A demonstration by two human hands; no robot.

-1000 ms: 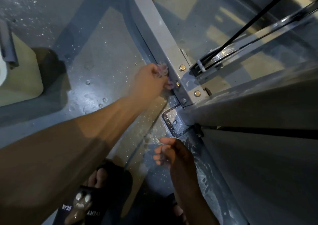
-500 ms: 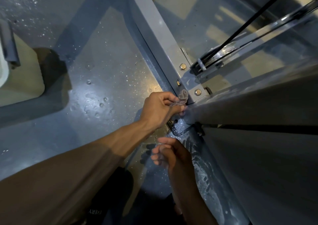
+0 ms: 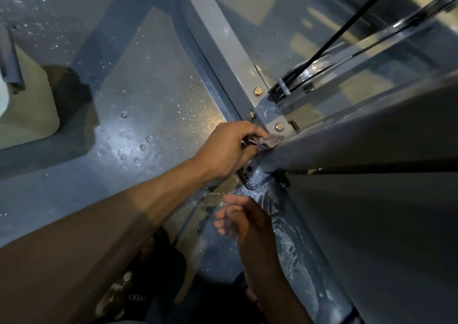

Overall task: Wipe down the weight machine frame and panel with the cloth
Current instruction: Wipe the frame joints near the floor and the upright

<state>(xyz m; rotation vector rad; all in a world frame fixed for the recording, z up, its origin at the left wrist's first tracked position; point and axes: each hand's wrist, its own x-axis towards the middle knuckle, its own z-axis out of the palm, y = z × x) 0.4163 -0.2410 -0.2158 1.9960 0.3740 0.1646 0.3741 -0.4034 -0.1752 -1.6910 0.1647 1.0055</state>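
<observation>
Frame (image 3: 223, 50): grey machine beam, long axis running far-left to near-right, ending at the bolted joint.
Panel (image 3: 371, 137): right of the joint, stretching away right.
Left hand (image 3: 228, 150): nearer the joint; fingers curled round the cloth.
Right hand (image 3: 245, 219): near, idle, loosely curled, holding nothing.
Cloth (image 3: 270, 141): bunched, pressed where frame meets panel, right of the fingertips.
Writing: "VERY" on a dark sandal (image 3: 138, 296), near left.

A glossy blue-grey painted floor (image 3: 138, 115) flecked with white specks catches a bright glare, and a cream rounded block (image 3: 27, 115) sits far left.
</observation>
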